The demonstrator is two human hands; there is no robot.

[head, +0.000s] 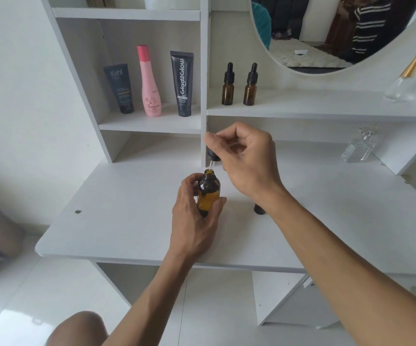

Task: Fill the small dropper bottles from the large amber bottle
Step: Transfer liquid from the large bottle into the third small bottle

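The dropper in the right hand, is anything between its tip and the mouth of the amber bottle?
Nothing visible. The dropper hangs with its glass tip just above the open mouth of the amber bottle, which the left hand grips. The right hand pinches the dropper's bulb.

On the shelf, the dark grey tube (120,88) at the left reads "Kahf", the pink bottle (150,82) beside it carries "Tamara" low on its body, and the black tube (183,83) to its right bears "Glad2Glow" running vertically, smaller print on all three being illegible.
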